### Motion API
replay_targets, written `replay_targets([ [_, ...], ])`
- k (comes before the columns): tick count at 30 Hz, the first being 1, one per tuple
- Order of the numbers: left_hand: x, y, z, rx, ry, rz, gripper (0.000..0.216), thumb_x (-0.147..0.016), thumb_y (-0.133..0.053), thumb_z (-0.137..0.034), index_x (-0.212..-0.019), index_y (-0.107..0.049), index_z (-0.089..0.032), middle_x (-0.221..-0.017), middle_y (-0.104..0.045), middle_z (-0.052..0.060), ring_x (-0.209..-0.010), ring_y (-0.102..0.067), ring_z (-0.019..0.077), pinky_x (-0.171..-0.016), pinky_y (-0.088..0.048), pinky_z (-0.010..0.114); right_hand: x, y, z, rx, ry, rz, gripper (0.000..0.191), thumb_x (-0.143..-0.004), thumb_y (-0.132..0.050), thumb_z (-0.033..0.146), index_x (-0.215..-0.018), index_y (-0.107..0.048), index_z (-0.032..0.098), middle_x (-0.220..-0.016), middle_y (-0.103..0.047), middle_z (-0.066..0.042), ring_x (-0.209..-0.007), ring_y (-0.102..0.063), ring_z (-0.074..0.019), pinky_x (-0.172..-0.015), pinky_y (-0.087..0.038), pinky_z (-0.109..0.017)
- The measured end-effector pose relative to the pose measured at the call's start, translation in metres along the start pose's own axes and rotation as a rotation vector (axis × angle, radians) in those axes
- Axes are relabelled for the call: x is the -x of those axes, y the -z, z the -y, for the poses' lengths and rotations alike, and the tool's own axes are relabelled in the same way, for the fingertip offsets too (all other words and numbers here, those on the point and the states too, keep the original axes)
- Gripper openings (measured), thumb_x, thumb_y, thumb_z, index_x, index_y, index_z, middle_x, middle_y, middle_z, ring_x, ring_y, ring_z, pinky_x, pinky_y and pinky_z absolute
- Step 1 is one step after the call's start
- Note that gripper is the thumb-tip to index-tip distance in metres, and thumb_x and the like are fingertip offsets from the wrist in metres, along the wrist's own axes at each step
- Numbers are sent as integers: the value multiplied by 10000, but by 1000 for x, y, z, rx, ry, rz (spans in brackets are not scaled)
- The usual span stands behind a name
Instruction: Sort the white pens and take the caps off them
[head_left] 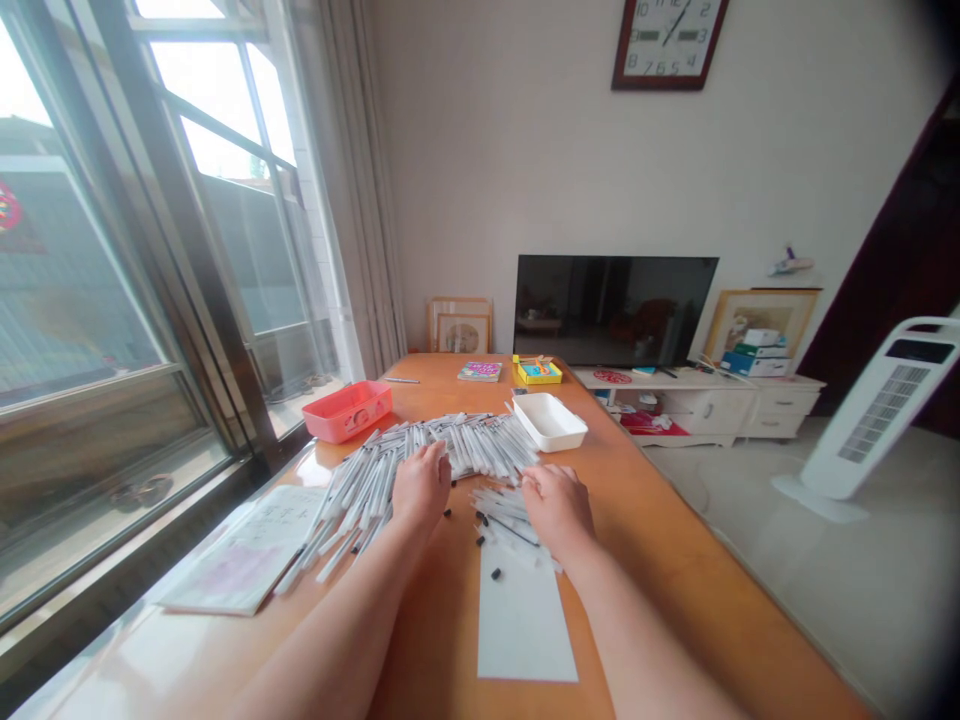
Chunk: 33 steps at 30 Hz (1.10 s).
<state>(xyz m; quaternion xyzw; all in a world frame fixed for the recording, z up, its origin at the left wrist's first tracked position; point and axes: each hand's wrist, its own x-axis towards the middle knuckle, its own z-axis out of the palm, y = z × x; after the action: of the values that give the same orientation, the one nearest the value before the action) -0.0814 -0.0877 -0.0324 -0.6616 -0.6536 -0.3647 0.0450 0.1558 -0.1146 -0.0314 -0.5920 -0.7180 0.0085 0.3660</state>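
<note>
Head view, 1 orange table [660, 560]: left hand [422, 485] is lying palm-down on the near edge of a wide heap of white pens [457, 440]. Right hand [555, 505] is covering a smaller bunch of pens [499, 505] at the top of a white sheet [525, 620]. Both hands are hiding their fingertips, so the grip cannot be told. Black caps [495, 573] are lying loose nearby. A white tray [550, 420] is sitting right of the heap, a pink tray [347, 410] left

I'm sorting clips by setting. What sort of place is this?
Most likely a home living room: a flat television on a low white cabinet, a wall clock above, curtains beside a big window. The left hand and right hand rest on white pens heaped on a wooden table.
</note>
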Motion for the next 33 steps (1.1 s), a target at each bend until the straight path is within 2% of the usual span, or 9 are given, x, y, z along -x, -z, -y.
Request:
replay_targets([
  [5, -2, 12, -5, 565, 239, -274, 274, -891, -559, -378, -1057, -691, -205, -956, -725, 74, -915, -669, 233, -888, -476, 352, -1, -3, -1, -74, -2, -25, 264, -904, -534, 225, -1034, -764, 225, -1018, -742, -67, -1027, -588, -255, -906, -404, -336],
  [8, -3, 24, -19, 1008, 437, -302, 262, -828, -602, -389, -975, -664, -181, -847, -705, 47, -795, -674, 197, -789, -504, 324, -2, -4, 1, -203, 5, -56, 288, -921, -517, 246, -1086, -749, 194, -1092, -737, -81, -1061, -597, -254, -939, -428, -344],
  [11, 6, 33, -35, 1267, 550, -140, 276, -779, -642, -361, -973, -672, -167, -836, -707, 59, -746, -682, 185, -723, -504, 301, -2, -1, 9, -341, 28, -77, 335, -960, -468, 288, -1150, -723, 182, -1141, -725, -94, -1087, -602, -247, -966, -442, -352],
  [14, 21, 35, -46, 1365, 552, 32, 270, -777, -680, -343, -969, -687, -153, -826, -708, 67, -761, -683, 181, -745, -503, 293, 2, 6, 19, -403, 73, -58, 364, -991, -429, 334, -1174, -710, 191, -1142, -720, -102, -1114, -595, -253, -990, -432, -370],
  [19, 37, 32, -52, 1387, 458, 276, 332, -825, -710, -410, -1023, -703, -144, -814, -700, 60, -767, -658, 159, -788, -496, 288, 14, 16, 38, -532, 98, 239, 278, -948, -545, 422, -1053, -736, 248, -931, -731, -60, -903, -638, -241, -813, -455, -340],
  [24, 33, 36, -47, 1575, 463, 339, 384, -886, -661, -464, -1120, -703, -162, -1045, -728, 111, -871, -672, 178, -768, -501, 284, 22, 18, 49, -914, -156, 576, 369, -954, -528, 519, -916, -687, 188, -606, -566, 5, -583, -491, -144, -585, -366, -275],
  [27, 30, 43, -47, 1700, 472, 399, 390, -911, -637, -449, -1161, -690, -155, -1100, -727, 140, -919, -688, 211, -750, -517, 298, 24, 19, 53, -1191, -284, 730, 376, -957, -527, 511, -932, -667, 162, -527, -483, 35, -506, -405, -116, -527, -322, -259],
  [30, 31, 49, -51, 1729, 481, 433, 341, -913, -653, -399, -1147, -686, -153, -1098, -733, 142, -900, -700, 209, -711, -523, 286, 26, 21, 56, -1398, -340, 794, 378, -958, -522, 516, -962, -655, 162, -515, -499, 39, -446, -343, -98, -506, -343, -264],
  [33, 32, 51, -56, 1718, 512, 450, 286, -900, -677, -366, -1091, -683, -154, -1049, -747, 138, -850, -710, 198, -679, -526, 274, 27, 22, 60, -1452, -360, 797, 401, -962, -507, 550, -959, -643, 172, -503, -483, 52, -416, -267, -81, -485, -328, -257],
])
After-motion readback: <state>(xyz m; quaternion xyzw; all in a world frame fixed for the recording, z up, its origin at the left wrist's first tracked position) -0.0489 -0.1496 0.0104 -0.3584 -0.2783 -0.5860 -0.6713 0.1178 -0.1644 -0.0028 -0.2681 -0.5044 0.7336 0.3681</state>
